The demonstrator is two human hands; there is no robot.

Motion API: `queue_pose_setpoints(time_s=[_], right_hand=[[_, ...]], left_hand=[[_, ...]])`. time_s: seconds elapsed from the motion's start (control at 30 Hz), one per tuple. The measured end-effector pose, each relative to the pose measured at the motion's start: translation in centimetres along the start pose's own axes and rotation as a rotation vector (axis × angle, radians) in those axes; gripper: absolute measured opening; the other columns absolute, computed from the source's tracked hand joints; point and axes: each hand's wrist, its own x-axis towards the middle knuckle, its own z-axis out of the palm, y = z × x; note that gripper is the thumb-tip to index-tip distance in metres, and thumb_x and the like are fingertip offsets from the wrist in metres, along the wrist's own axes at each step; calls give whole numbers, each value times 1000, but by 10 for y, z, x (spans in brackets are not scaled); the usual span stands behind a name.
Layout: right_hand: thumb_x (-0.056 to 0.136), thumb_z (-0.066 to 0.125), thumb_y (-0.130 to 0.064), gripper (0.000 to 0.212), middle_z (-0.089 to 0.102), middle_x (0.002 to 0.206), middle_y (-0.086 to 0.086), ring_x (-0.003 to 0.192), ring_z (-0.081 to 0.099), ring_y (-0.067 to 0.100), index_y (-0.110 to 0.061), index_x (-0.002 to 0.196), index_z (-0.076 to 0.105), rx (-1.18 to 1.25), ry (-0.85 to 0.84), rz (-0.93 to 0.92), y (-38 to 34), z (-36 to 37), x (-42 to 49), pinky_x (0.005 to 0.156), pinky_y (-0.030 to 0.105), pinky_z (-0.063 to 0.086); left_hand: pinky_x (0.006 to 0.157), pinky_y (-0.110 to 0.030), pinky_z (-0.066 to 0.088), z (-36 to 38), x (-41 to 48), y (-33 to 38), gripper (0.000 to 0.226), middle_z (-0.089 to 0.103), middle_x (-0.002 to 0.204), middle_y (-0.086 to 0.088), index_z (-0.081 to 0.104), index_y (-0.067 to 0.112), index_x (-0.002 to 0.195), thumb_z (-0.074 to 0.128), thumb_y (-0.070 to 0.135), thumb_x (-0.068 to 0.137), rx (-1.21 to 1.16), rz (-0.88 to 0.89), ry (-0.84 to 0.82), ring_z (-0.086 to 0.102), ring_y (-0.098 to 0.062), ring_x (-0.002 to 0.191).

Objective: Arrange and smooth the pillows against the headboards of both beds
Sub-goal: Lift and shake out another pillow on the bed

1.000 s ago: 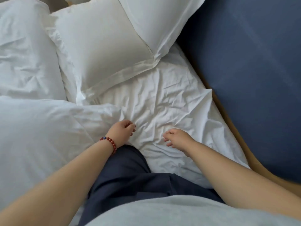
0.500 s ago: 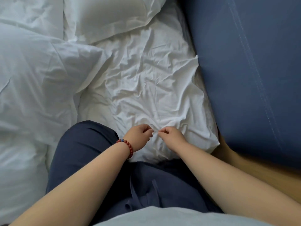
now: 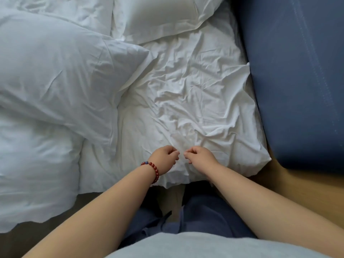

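A big white pillow (image 3: 55, 71) lies loose on the left of the bed, away from the blue padded headboard (image 3: 297, 71) at the right. A flanged white pillow (image 3: 158, 17) lies at the top, with another white pillow (image 3: 65, 10) left of it. My left hand (image 3: 164, 160), with a red bead bracelet, and my right hand (image 3: 200, 158) sit side by side on the wrinkled white bed sheet (image 3: 195, 90) near its front corner. Both have curled fingers that pinch the fabric.
White bedding (image 3: 37, 174) hangs over the bed's near left edge. A wooden surface (image 3: 297, 192) shows below the headboard at the right. My dark trousers (image 3: 204, 216) stand against the bed's front edge.
My knee has come off the mattress and I have drawn back to the bed's edge. Both hands moved together and toward the sheet's near corner.
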Motion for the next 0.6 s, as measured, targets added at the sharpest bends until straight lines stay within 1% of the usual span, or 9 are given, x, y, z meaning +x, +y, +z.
queue_pose_setpoints(time_s=[0.1, 0.23, 0.37, 0.43, 0.5, 0.6], right_hand=[[91, 61, -31, 7, 70, 95, -2, 92, 66, 18, -26, 88, 64, 89, 62, -23, -15, 27, -12, 88, 36, 54], [94, 57, -26, 10, 70, 98, 2, 85, 66, 15, -20, 89, 64, 263, 66, -3, -45, 94, -27, 86, 36, 52], [95, 56, -25, 10, 69, 103, 5, 91, 67, 19, -18, 93, 63, 398, 74, -7, -75, 177, -43, 75, 30, 52], [96, 55, -25, 10, 69, 104, 5, 91, 67, 19, -18, 96, 63, 479, 57, -6, -89, 216, -52, 72, 28, 51], [96, 55, -26, 11, 70, 102, 4, 89, 67, 19, -18, 96, 64, 503, 55, -40, -105, 246, -62, 71, 27, 50], [95, 56, -26, 12, 71, 99, 3, 86, 66, 18, -18, 94, 65, 499, 68, -106, -127, 275, -74, 72, 27, 51]], left_hand=[[86, -35, 55, -22, -13, -23, 24, 70, 98, 6, 65, 20, 105, 47, 35, 99, 2, 50, -10, 67, -8, 90], [85, -36, 56, -65, -37, -70, 25, 70, 99, 6, 64, 20, 107, 46, 33, 99, 8, 114, -13, 66, -8, 91], [84, -35, 56, -119, -69, -132, 27, 71, 97, 6, 66, 18, 106, 47, 35, 99, 60, 200, 37, 67, -6, 88], [82, -31, 55, -146, -86, -161, 26, 71, 98, 5, 66, 18, 106, 48, 35, 99, 73, 235, 67, 66, -6, 88], [82, -29, 54, -171, -102, -184, 23, 70, 99, 6, 65, 20, 106, 48, 33, 100, 64, 264, 87, 66, -4, 88], [84, -31, 54, -202, -115, -207, 21, 70, 99, 7, 65, 19, 106, 48, 30, 100, 27, 291, 122, 65, -5, 90]])
